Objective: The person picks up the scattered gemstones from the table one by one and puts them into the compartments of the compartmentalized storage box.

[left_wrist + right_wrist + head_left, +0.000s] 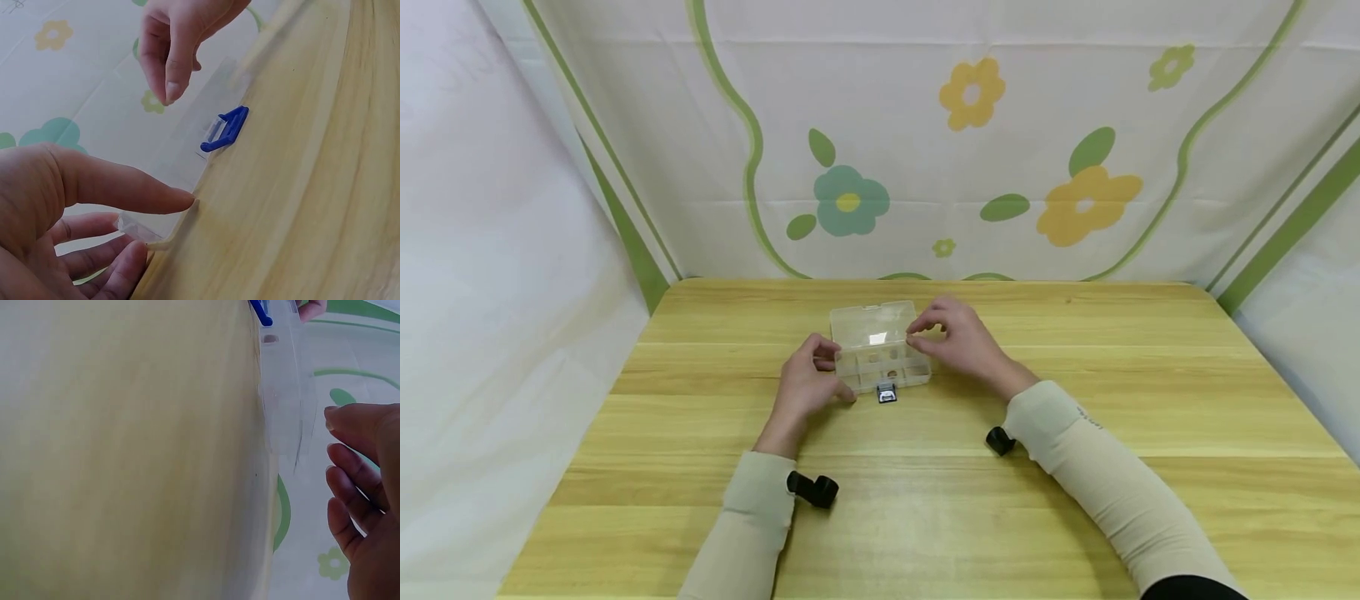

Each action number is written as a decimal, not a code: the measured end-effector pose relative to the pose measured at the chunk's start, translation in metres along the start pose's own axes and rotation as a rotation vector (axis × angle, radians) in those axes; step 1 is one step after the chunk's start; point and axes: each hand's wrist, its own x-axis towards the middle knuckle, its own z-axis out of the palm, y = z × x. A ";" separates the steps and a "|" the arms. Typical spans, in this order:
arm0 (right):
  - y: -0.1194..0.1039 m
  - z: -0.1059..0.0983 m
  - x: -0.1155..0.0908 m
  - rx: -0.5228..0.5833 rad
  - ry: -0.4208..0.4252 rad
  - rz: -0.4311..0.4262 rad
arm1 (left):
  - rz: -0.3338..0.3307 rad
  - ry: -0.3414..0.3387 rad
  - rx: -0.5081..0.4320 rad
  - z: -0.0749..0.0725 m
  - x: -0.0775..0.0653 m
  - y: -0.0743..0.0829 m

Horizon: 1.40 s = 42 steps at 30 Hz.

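Observation:
A clear plastic compartment box [847,365] stands on the table with its lid [872,323] tilted up at the back. A blue latch [232,130] juts from its front side. My left hand [805,383] holds the box's left end, thumb along the front and fingers behind the end. My right hand [958,337] hovers at the right rear of the box, thumb and index tips close together, the other fingers loosely curled. I cannot tell whether a small thing sits between those tips. A small brown piece [892,374] lies in a front compartment.
The box stands on a wooden table [910,508], towards its far edge. A white cloth [917,167] printed with flowers hangs behind the table. More white cloth [512,333] hangs along the left side.

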 end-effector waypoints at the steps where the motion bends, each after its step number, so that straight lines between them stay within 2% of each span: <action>1: 0.000 0.001 0.000 0.003 -0.013 -0.007 | 0.001 -0.001 0.001 0.000 0.000 0.000; 8: -0.008 0.006 0.000 0.043 -0.112 -0.013 | -0.002 -0.004 0.004 0.000 0.001 -0.001; 19: -0.015 0.014 0.001 0.069 -0.204 -0.038 | 0.005 -0.002 -0.003 0.001 0.001 -0.001; 33: -0.026 0.022 0.003 0.051 -0.250 -0.096 | 0.002 -0.004 -0.008 0.000 -0.001 0.000; 42: -0.028 0.024 0.004 0.059 -0.249 -0.086 | 0.015 -0.011 0.003 -0.001 -0.001 -0.001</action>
